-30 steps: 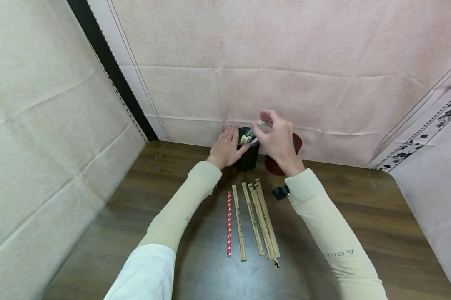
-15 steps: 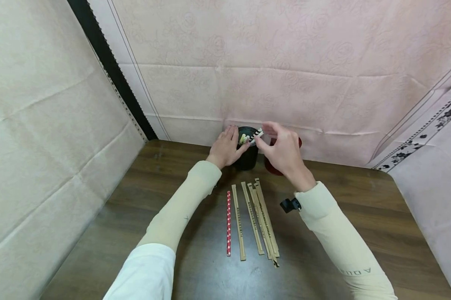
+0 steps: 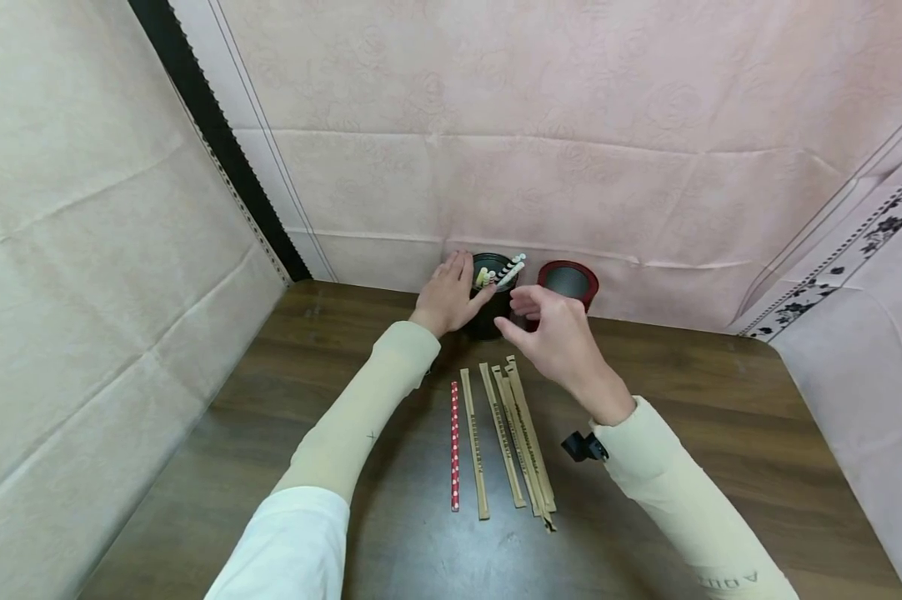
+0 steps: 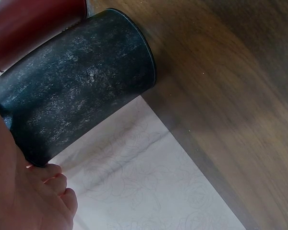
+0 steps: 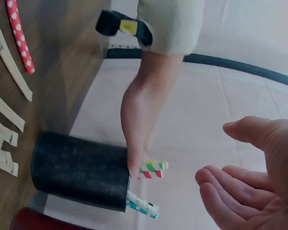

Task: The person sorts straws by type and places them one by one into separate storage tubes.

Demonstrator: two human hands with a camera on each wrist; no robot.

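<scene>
Head view: black cup [image 5: 81, 170] of straws [image 5: 152, 173], upright on tabletop [image 3: 721, 392], left hand [image 3: 447, 296] at its rim.
The left hand's fingers lie straight against the cup; right hand [image 3: 552, 329], holding nothing, thumb wide of fingers, just beside it, red cup [image 4: 36, 31] just beyond. Risks, by judgement: cup tipping, from a sideways push by the left hand; straws spilling, should the right hand snag jutting tips. Cup's long axis vertical, mouth up; straws point upward, some leaning right-hand side. Near side of both hands: wrapped straws [image 3: 530, 433], red straw [image 3: 454, 446], flat, lengthwise toward the cup.
</scene>
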